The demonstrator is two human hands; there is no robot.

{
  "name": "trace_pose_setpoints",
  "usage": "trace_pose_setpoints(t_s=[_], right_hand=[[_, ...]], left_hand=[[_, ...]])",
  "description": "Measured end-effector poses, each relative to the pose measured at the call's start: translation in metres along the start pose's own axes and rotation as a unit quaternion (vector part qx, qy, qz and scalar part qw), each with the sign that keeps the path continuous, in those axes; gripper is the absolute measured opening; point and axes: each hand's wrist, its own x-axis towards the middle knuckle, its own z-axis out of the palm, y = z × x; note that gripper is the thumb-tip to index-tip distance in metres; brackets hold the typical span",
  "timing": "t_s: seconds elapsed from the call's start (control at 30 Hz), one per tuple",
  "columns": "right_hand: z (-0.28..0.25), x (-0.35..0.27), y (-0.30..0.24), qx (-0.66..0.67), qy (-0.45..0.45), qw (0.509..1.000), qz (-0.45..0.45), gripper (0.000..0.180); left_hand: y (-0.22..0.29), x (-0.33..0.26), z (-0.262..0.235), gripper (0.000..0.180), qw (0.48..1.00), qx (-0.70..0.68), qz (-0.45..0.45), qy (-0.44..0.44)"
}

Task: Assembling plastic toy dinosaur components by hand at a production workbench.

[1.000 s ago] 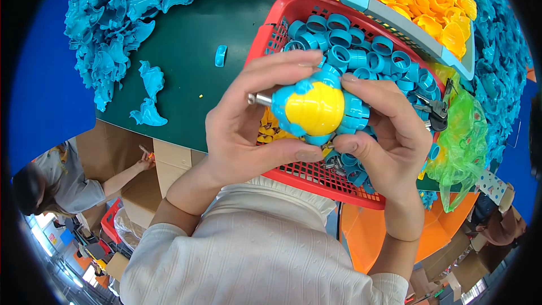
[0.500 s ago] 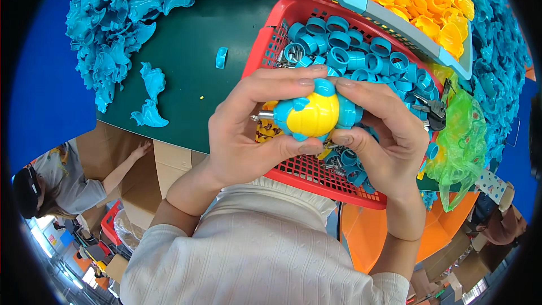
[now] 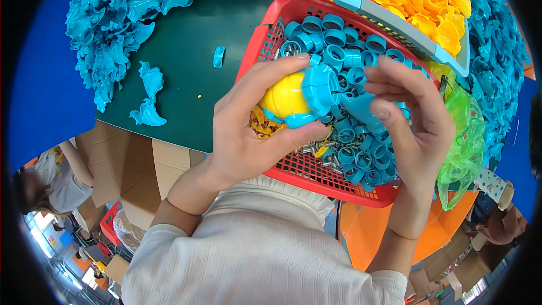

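Yellow-and-blue toy (image 3: 298,97) over red basket (image 3: 316,172) — blue rings (image 3: 344,51) inside

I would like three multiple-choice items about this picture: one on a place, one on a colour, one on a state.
1. Where do the small blue plastic rings lie?
A. red mesh basket
B. green table
C. cardboard box

2. What colour is the round plastic part in the left hand?
A. red
B. yellow
C. white

3. How is the right hand?
A. flat on the table
B. clenched in a fist
C. fingers open beside the toy

Key: A, the rings fill the basket; B, yellow shows between the fingers; C, its fingers are spread.
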Motion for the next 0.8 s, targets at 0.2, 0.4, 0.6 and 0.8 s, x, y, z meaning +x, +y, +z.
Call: trace_pose_setpoints(t_s=[0.2,0.4,0.6,0.8], right_hand=[[0.009,-0.011,0.015,-0.44,-0.219,0.853,-0.173,0.029],[0.005,-0.009,0.021,-0.424,-0.199,0.859,-0.206,0.024],[0.006,-0.014,0.008,0.02,-0.071,0.996,-0.039,0.027],[0.004,-0.018,0.018,0.093,-0.097,0.991,-0.01,0.037]], left_hand=[[-0.001,0.0,0.003,0.056,0.995,-0.055,0.032,0.076],[-0.003,0.0,-0.004,0.055,0.998,0.02,0.055,-0.028],[-0.003,0.001,0.0,0.055,0.996,0.035,0.06,-0.054],[-0.001,0.002,0.0,0.056,0.996,0.032,0.044,-0.074]])
